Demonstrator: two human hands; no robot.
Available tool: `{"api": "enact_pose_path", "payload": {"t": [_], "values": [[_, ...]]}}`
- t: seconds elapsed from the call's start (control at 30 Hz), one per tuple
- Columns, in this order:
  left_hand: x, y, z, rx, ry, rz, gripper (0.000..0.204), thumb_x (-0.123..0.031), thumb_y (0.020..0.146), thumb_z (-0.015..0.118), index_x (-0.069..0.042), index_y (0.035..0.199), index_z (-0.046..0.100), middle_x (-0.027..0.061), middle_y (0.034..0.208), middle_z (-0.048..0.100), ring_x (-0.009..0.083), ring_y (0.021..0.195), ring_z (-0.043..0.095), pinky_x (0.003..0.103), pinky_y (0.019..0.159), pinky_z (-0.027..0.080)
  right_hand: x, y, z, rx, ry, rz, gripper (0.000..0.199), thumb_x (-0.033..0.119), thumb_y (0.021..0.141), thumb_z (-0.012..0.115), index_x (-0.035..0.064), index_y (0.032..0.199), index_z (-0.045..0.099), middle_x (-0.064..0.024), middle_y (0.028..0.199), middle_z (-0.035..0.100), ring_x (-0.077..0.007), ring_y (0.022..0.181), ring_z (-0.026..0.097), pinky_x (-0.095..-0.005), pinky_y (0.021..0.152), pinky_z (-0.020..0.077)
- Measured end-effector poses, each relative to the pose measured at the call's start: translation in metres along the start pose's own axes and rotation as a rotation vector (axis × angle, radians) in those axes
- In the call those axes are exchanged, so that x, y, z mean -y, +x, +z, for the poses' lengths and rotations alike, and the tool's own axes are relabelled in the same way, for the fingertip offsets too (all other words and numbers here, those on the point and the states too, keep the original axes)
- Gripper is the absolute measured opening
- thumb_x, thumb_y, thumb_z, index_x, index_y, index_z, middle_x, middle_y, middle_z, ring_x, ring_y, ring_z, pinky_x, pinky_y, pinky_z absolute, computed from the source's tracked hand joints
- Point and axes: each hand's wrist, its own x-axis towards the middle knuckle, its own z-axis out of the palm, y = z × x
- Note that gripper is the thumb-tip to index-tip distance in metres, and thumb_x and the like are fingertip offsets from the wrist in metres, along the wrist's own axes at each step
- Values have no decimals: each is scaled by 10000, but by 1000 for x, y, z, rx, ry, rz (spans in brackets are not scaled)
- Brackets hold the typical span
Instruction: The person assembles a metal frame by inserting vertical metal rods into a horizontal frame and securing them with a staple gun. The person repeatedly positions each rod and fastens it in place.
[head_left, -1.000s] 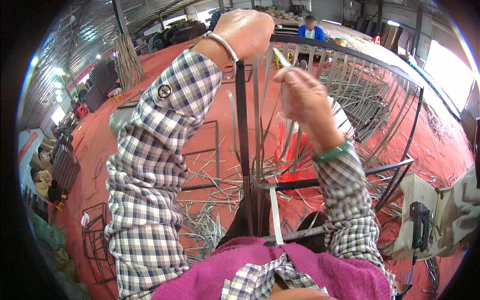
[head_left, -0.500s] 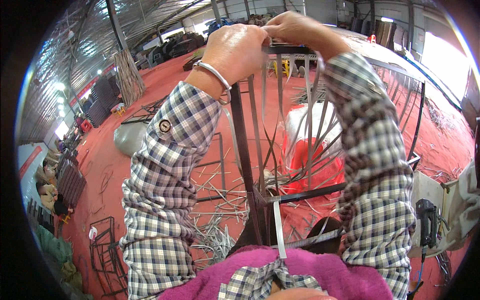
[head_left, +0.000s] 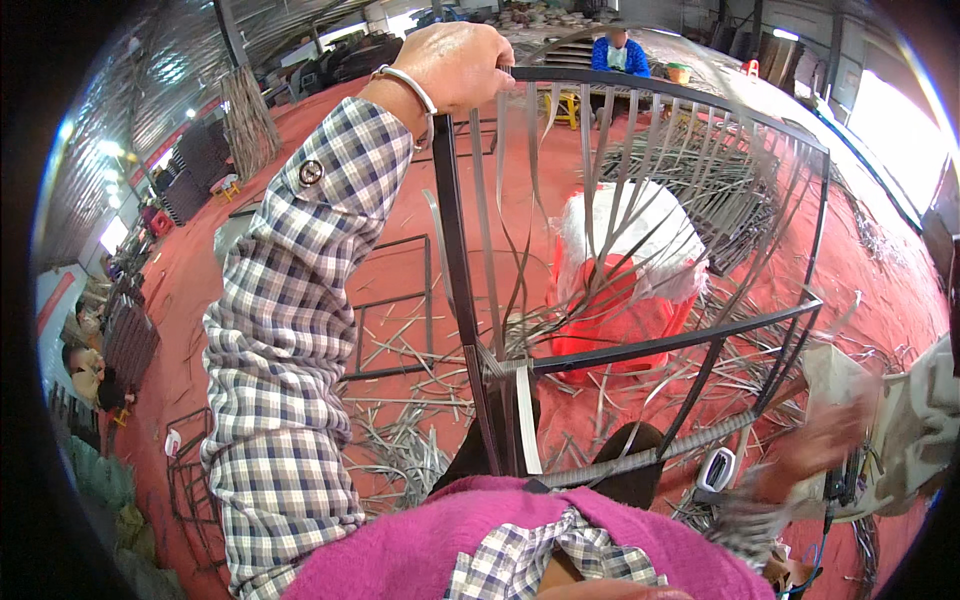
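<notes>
A dark metal frame (head_left: 640, 352), apparently for a chair, stands before me with grey-brown flat weaving strips (head_left: 590, 170) hanging from its top bar. My left hand (head_left: 455, 65) is closed at the bar's left corner, thumb and fingers pinching a strip against it. Light strip is wound round the lower left joint, and a pale end hangs down there. My right hand (head_left: 815, 445), smeared by motion, is low at the right, beside a black handheld power tool (head_left: 845, 482) with a blue hose. Its fingers cannot be made out.
Behind the frame stands a red and white sack (head_left: 625, 265). Loose strips (head_left: 410, 440) and a strip heap (head_left: 700, 190) litter the red floor. Bare metal frames (head_left: 390, 310) lie at left. Beige cloth (head_left: 910, 420) hangs at right. A person in blue (head_left: 620, 55) sits far back.
My right hand has left the top bar, dropping to the lower right by the power tool. My left hand still grips the corner. The view has shifted, showing more of the frame.
</notes>
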Motion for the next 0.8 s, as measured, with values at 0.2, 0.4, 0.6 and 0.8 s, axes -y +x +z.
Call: {"api": "enact_pose_path", "payload": {"t": [0.2,0.4,0.6,0.8], "values": [[4,6,0,22,-1,59,315,-279,823,624,-40,1026,645,105,847,668,247,796,639,343,734,488,76,-127,205,1282,801,602,229,120,862,510,5,1042,593,-177,958,624,-320,881,605,-343,792,471],[13,5,3,13,-4,86,371,-305,833,612,-39,1091,628,129,885,668,255,810,635,347,741,482,96,-29,374,527,789,340,357,89,890,473,-14,1232,459,-158,983,574,-248,878,587,-338,741,482],[19,-1,9,78,-58,55,308,-306,849,556,-71,1023,652,122,811,661,254,769,635,379,718,482,96,54,407,-101,874,156,228,146,918,472,-2,1084,522,-95,907,553,-178,743,505,-316,623,428],[24,-5,29,92,-127,107,331,-270,852,579,-5,1045,625,134,827,651,228,770,621,324,695,475,120,26,371,214,1282,661,209,151,930,438,-7,941,574,-56,688,552,-131,643,502,-287,583,420]]}}
